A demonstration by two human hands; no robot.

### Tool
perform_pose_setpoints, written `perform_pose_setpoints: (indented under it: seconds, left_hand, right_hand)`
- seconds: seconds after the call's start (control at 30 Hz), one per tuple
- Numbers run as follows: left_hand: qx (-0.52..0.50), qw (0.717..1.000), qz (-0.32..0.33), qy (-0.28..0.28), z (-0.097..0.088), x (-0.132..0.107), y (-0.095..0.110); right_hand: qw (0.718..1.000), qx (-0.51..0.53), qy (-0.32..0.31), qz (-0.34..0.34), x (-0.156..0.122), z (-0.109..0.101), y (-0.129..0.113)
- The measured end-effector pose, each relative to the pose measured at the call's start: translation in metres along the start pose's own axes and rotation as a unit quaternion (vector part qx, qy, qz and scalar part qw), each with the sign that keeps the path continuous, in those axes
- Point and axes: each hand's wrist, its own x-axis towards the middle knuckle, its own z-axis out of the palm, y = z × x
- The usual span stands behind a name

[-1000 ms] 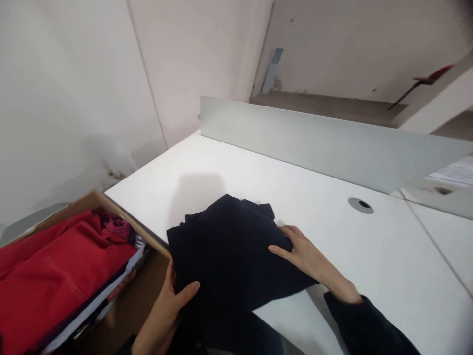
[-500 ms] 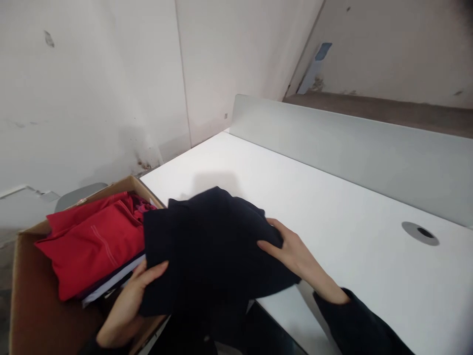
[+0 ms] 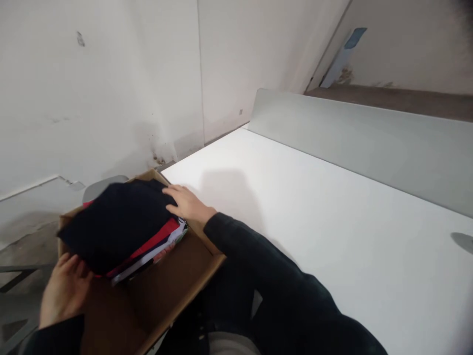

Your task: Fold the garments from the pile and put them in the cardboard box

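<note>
A dark navy folded garment [image 3: 121,222] lies over a stack of folded clothes inside a cardboard box [image 3: 173,266]. My right hand [image 3: 188,203] grips its right end, thumb below and fingers along the top. At the near left corner, my left hand [image 3: 66,286] has its fingers curled against the cloth, slightly blurred. Beneath the dark piece, the edges of a red garment [image 3: 160,235] and a white one [image 3: 148,257] show. The rest of the stack is covered.
A white table [image 3: 314,222] stretches to the right of the box, with a grey divider panel [image 3: 351,143] along its far side. A grey cable hole cover [image 3: 463,241] sits at the right edge. Behind the box are a grey chair back [image 3: 105,188] and a stained white wall [image 3: 148,74].
Both hands have carried the dark garment left from over the table edge onto the red clothes in the box. The view has shifted left.
</note>
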Motion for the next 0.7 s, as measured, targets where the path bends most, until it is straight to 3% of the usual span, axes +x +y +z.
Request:
perform_pose_setpoints:
  seconds: [0.07, 0.17, 0.37, 0.47, 0.53, 0.6, 0.67, 0.7]
  left_hand:
    - [-0.04, 0.997, -0.063, 0.007, 0.004, 0.009, -0.025]
    - [-0.074, 0.995, -0.058, 0.013, 0.012, 0.012, -0.048]
    - [-0.062, 0.997, -0.016, -0.031, 0.013, 0.012, -0.048]
    - [-0.052, 0.996, 0.053, -0.044, 0.017, 0.001, -0.051]
    - [0.013, 0.989, 0.102, -0.106, 0.025, -0.012, -0.062]
    - [0.103, 0.96, 0.119, -0.232, 0.037, -0.027, -0.079]
    - [0.168, 0.918, 0.081, -0.349, 0.048, -0.041, -0.099]
    - [0.187, 0.906, 0.042, -0.376, 0.053, -0.046, -0.108]
  right_hand:
    - [0.998, 0.003, -0.053, -0.023, -0.013, 0.024, 0.006]
    - [0.997, 0.008, -0.078, -0.002, -0.03, 0.044, 0.015]
    - [0.998, 0.031, -0.059, 0.007, -0.039, 0.049, 0.025]
    - [0.997, 0.015, -0.079, -0.012, -0.043, 0.049, 0.024]
    - [0.996, 0.004, -0.088, -0.021, -0.046, 0.048, 0.022]
    - [0.996, 0.003, -0.09, -0.02, -0.047, 0.046, 0.02]
    - [0.997, 0.009, -0.082, -0.015, -0.045, 0.045, 0.016]
    - [0.997, 0.013, -0.074, -0.017, -0.042, 0.045, 0.014]
